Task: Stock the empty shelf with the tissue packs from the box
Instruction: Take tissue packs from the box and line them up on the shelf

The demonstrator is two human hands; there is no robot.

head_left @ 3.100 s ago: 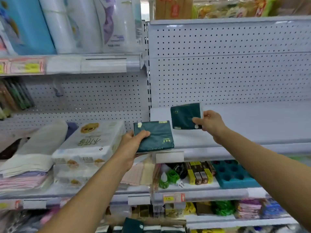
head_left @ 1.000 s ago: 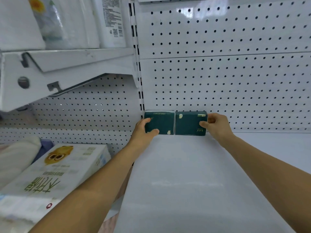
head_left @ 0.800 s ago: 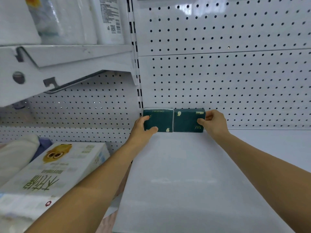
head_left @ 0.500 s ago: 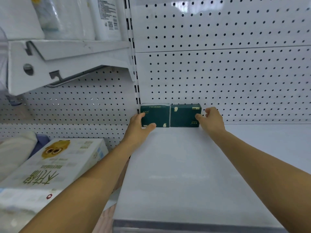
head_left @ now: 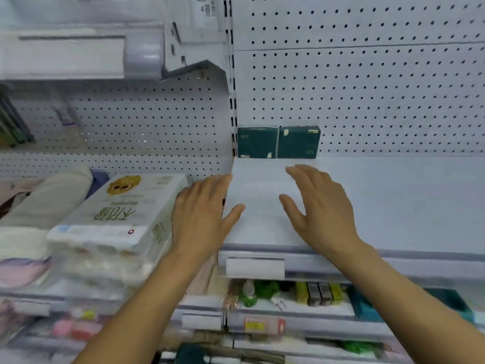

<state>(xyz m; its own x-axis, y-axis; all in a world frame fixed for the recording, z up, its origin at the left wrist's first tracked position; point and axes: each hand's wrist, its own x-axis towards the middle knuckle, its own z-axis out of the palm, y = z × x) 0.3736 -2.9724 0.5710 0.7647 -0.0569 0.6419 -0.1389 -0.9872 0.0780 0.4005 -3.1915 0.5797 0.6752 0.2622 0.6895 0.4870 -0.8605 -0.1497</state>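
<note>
L hand (head_left: pixel 200 219) & R hand (head_left: pixel 319 206) both spread flat, fingers straight, holding nothing, over front of white shelf (head_left: pixel 393 200). Two dark green tissue packs (head_left: pixel 278 142) stand side by side, touching, against pegboard (head_left: pixel 367 88) at shelf's back-left corner.

two tissue packs (head_left: pixel 278 142) side by side, back of shelf (head_left: pixel 393 200)

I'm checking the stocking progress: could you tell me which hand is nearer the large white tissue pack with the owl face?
Left. The left hand hovers just right of the owl pack; the right hand is farther right, over the white shelf.
</note>
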